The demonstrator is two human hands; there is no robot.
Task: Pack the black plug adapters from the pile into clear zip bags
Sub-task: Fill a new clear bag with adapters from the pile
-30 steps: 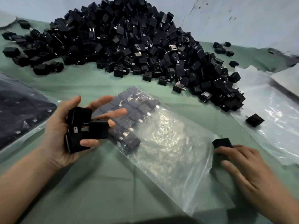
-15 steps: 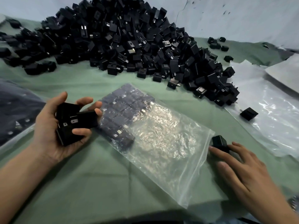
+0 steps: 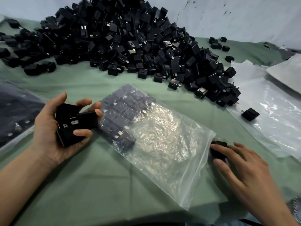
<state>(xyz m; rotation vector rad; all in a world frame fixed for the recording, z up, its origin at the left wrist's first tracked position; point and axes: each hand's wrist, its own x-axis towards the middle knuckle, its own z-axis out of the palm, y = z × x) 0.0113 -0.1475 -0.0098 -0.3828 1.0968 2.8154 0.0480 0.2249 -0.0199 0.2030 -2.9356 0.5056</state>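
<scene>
Left of clear plastic zip bag: left hand palm up, fingers curled round handful of black boxy plug adapters. Bag lies flat on green cloth, rows of packed adapters in its far-left end. Huge pile of loose black adapters behind bag. At bag's right edge: right hand mostly spread, thumb and forefinger pinching single black adapter.

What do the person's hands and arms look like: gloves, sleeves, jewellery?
No gloves, rings or watch show on the left hand or right hand. The left forearm and right forearm are bare to the frame edge, no sleeves in view.
</scene>
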